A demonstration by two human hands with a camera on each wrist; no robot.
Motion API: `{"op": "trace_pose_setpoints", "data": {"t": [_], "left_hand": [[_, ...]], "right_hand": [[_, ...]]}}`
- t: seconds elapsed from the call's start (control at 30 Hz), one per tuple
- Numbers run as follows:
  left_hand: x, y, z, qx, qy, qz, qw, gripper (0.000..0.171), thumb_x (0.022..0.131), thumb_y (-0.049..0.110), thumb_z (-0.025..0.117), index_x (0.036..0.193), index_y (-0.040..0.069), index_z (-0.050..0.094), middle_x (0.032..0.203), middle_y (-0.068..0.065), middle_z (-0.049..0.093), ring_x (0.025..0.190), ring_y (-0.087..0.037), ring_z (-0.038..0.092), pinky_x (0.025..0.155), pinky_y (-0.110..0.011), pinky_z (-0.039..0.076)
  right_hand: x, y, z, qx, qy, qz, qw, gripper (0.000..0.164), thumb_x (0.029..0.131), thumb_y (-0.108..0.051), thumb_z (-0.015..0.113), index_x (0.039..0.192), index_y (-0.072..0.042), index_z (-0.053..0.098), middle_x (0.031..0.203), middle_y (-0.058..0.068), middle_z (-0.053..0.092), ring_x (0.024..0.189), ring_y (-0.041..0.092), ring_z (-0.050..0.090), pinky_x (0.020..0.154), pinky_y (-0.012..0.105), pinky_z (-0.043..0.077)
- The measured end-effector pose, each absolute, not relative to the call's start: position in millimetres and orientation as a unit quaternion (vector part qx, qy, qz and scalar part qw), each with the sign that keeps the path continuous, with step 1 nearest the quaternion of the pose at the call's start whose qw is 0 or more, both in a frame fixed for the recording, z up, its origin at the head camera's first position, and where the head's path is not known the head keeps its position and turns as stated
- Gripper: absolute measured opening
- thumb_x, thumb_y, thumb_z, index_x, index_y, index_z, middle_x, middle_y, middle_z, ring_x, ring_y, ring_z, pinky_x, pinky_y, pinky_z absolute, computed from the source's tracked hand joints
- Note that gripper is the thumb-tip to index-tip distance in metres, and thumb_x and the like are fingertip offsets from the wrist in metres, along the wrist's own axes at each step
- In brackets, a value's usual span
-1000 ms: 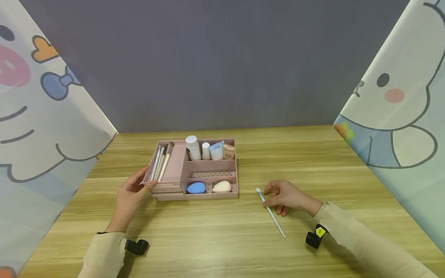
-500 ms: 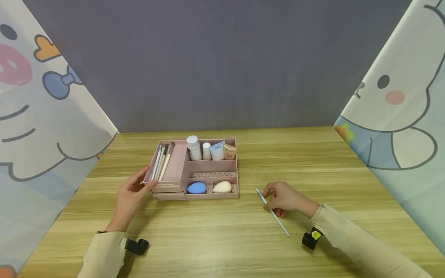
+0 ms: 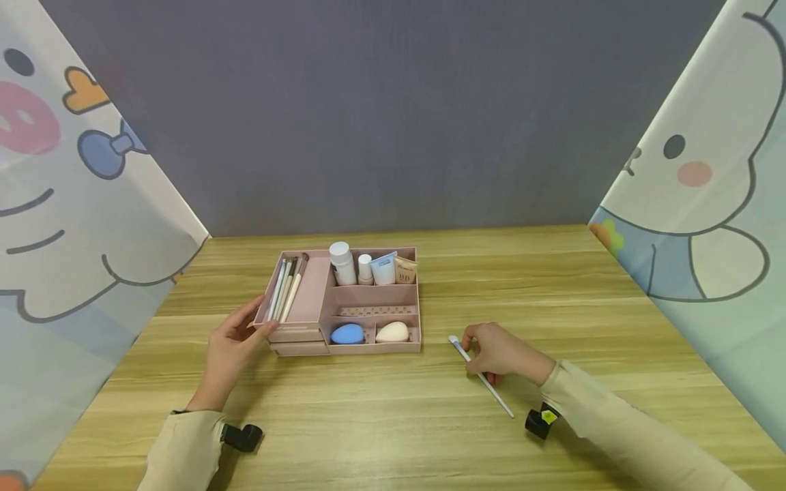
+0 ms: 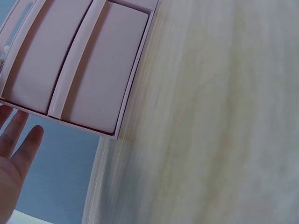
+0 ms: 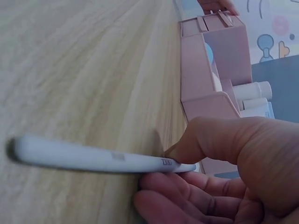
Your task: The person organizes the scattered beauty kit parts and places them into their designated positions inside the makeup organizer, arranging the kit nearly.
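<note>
In the head view my right hand (image 3: 497, 351) pinches a white makeup brush (image 3: 496, 394) by its upper handle, low over the wooden table. The right wrist view shows thumb and fingers around the brush handle (image 5: 88, 156), its bristle end hidden. My left hand (image 3: 230, 351) touches the front left corner of a pink makeup organizer (image 3: 314, 290), thumb at the front edge. In the left wrist view the fingers (image 4: 25, 144) lie fairly straight by the organizer's side. Several makeup brushes (image 3: 284, 290) lie in the organizer's left top tray.
The organizer also holds a white bottle (image 3: 342, 266), a smaller bottle (image 3: 365, 271), a blue tube (image 3: 384, 270), a beige tube (image 3: 405, 271), a blue sponge (image 3: 347, 333) and a cream sponge (image 3: 393, 332). A dark wall (image 3: 393, 123) stands behind the table (image 3: 368, 423).
My right hand has closed its fingers on the brush and shifted slightly left; the brush has turned a little. The left hand stays at the organizer's corner.
</note>
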State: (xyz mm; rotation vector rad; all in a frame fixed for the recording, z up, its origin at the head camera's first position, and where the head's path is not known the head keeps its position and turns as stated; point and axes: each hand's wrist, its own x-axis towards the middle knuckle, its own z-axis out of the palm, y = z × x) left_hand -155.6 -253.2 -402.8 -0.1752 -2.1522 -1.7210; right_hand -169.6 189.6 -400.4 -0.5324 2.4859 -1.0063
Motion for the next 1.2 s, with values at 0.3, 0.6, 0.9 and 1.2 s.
{"op": "trace_pose_setpoints", "data": {"t": [0.3,0.6,0.9,1.2], "left_hand": [[-157,-253,-403,-0.059,-0.773,-0.603,0.189,0.047,0.089,-0.006,0.071,0.134,-0.008,0.057,0.128,0.003,0.063,0.111,0.003,0.059,0.090,-0.014,0.050],[-156,-253,-401,-0.058,-0.782,-0.593,0.184,0.048,0.090,-0.003,0.071,0.135,-0.007,0.056,0.134,-0.008,0.060,0.112,0.004,0.057,0.090,-0.013,0.049],[-155,-253,-403,-0.054,-0.776,-0.599,0.190,0.047,0.089,-0.004,0.071,0.134,0.001,0.061,0.134,-0.007,0.060,0.111,0.004,0.058,0.089,-0.013,0.050],[-156,-253,-403,-0.052,-0.785,-0.588,0.191,0.047,0.090,-0.003,0.071,0.135,-0.003,0.059,0.133,-0.006,0.061,0.111,0.004,0.058,0.090,-0.013,0.050]], "right_hand": [[-176,197,-403,-0.216,0.867,-0.389,0.223,0.024,0.077,0.005,0.072,0.096,-0.002,0.059,0.055,0.002,0.058,0.039,0.009,0.052,0.036,0.029,0.050],[-182,198,-403,-0.219,0.851,-0.423,0.223,0.025,0.079,0.006,0.066,0.103,0.001,0.060,0.063,0.004,0.064,0.043,0.011,0.056,0.040,0.032,0.054],[-186,192,-394,-0.216,0.828,-0.461,0.235,0.026,0.083,0.006,0.064,0.109,0.007,0.060,0.066,0.009,0.065,0.046,0.012,0.059,0.044,0.036,0.057],[-188,181,-385,-0.198,0.803,-0.503,0.250,0.034,0.084,0.006,0.064,0.117,0.010,0.057,0.066,0.009,0.063,0.051,0.015,0.060,0.049,0.036,0.059]]}}
